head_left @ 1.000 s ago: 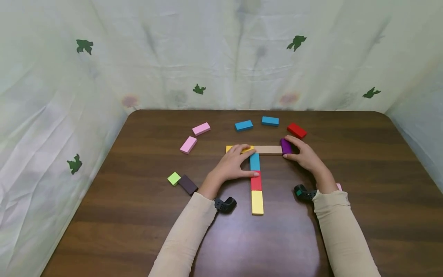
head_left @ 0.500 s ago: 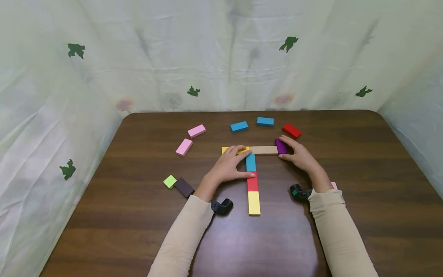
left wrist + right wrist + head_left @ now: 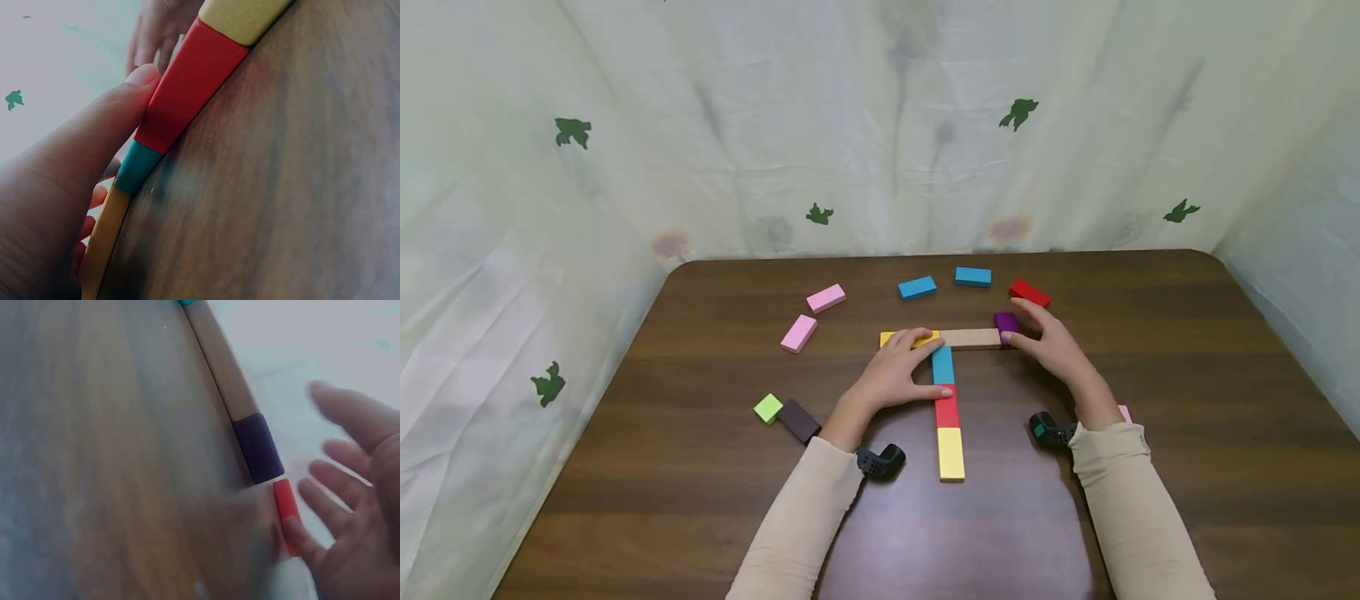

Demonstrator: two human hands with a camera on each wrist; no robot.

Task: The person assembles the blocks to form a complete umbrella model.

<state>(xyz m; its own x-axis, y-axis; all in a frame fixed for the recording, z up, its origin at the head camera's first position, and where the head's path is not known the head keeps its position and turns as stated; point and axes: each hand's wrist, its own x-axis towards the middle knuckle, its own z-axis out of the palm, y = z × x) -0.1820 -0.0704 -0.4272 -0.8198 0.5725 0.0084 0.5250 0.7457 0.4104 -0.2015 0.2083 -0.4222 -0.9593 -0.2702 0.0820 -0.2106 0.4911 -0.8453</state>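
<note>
Flat coloured blocks form a T on the table. Its top bar has an orange-yellow block [image 3: 887, 338], a tan block [image 3: 970, 337] and a purple block [image 3: 1006, 320]. The stem runs down through a blue block [image 3: 942, 367], a red block [image 3: 947, 414] and a pale yellow block [image 3: 951, 455]. My left hand [image 3: 887, 373] lies spread over the join, fingertips on the orange-yellow block and thumb at the red one. In the right wrist view my right hand [image 3: 356, 500] has its fingers spread apart from the purple block [image 3: 259, 449], holding nothing.
Beyond the T lie two blue blocks [image 3: 917, 287] and a separate red block [image 3: 1028, 292]. Two pink blocks [image 3: 798, 333] sit back left. A green block [image 3: 768, 408] and a dark block [image 3: 796, 420] are near my left wrist. Another pink block [image 3: 1124, 413] shows behind my right wrist.
My right hand has let go of the purple block and its fingers have spread away to the right. My left hand keeps its place on the blocks. The head view has tilted slightly.
</note>
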